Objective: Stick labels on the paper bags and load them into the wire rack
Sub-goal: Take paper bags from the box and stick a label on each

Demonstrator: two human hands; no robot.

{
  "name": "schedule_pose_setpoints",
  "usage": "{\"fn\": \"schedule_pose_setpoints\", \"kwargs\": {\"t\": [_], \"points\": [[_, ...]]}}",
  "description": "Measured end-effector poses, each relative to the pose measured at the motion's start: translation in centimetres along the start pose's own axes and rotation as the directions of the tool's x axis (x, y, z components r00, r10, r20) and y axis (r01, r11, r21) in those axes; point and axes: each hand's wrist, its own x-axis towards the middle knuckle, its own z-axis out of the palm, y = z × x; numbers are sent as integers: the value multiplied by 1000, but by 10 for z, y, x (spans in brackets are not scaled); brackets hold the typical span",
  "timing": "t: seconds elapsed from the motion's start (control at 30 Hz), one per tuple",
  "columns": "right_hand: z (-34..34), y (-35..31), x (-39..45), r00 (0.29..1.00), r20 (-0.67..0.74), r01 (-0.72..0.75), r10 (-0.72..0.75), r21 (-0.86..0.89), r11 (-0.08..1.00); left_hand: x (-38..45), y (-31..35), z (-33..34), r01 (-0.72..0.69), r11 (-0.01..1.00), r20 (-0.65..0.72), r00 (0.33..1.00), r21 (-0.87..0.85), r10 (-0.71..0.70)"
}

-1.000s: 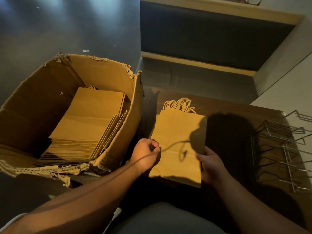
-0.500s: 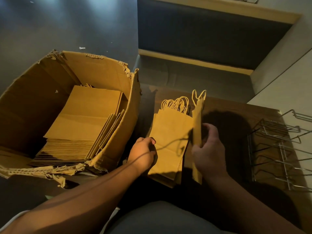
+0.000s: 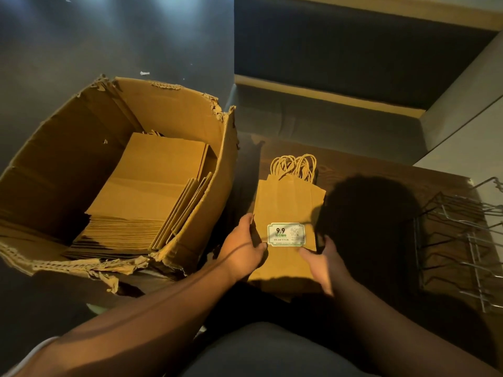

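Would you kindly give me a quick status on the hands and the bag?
Left hand and right hand hold the top paper bag by its sides. Label on it. Wire rack right, no bags in it, path unobstructed.

Dim, warm light; heavy shadow right of centre; wide-angle edge distortion.
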Motion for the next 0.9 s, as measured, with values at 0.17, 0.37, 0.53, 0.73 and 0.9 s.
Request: {"fn": "schedule_pose_setpoints", "kwargs": {"t": [0.17,0.37,0.53,0.73,0.9], "points": [[20,-2,16,996,81,19,-24,54,998,0,6,13,-63,987,-11,998,150,66],[13,-15,23,991,130,7,-22,113,994,9,11,6,-25,998,7,1000,59,24],[8,-24,29,980,163,117,-113,-14,993,13,13,9,38,984,59,997,172,-49],[2,-33,44,973,221,49,-68,91,995,14,10,2,125,990,46,991,58,-128],[-4,-50,49,957,25,291,-290,-54,955,3,10,-1,434,879,155,899,-197,-409]]}}
